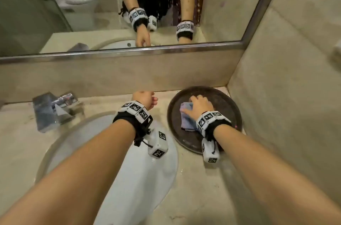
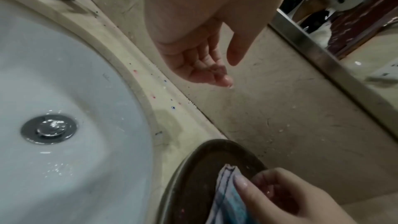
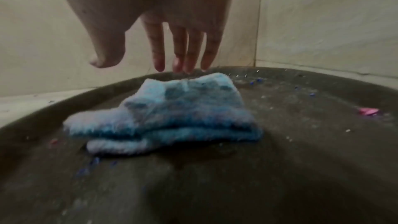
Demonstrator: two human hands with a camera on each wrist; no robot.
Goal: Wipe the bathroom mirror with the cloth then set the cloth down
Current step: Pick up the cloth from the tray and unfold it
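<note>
Nearest, pale stone table [image 1: 203, 188] to the right of the white basin [image 1: 144, 178], bare and open up to the tray's front rim. In the basin, a metal drain [image 2: 49, 128] with water beads round it.

On the table's right rear corner, a dark round tray [image 1: 227, 103], its far rim close to the back ledge and its right rim close to the side wall [image 1: 286, 77]; little room on those two sides, more toward the basin.

Lying folded on the tray, left of its middle: the blue cloth [image 1: 186, 121], flat, several layers showing at its near edge.

Over the cloth, right grip [image 1: 200, 106]: released, fingers [image 3: 193, 52] straight and close together, pointing down at the cloth's far edge, thumb spread well apart from them. Touching the cloth or just above it: cannot tell.

Left grip [image 1: 144, 98]: slack, fingers loosely bent, nothing held, hovering above the table strip behind the basin, just left of the tray.

Farther left, chrome tap [image 1: 51, 110] at the basin's back edge.

Beyond the ledge, the mirror [image 1: 92, 12] in a metal frame, streaked and spotted in its middle, reflecting both wrists.
</note>
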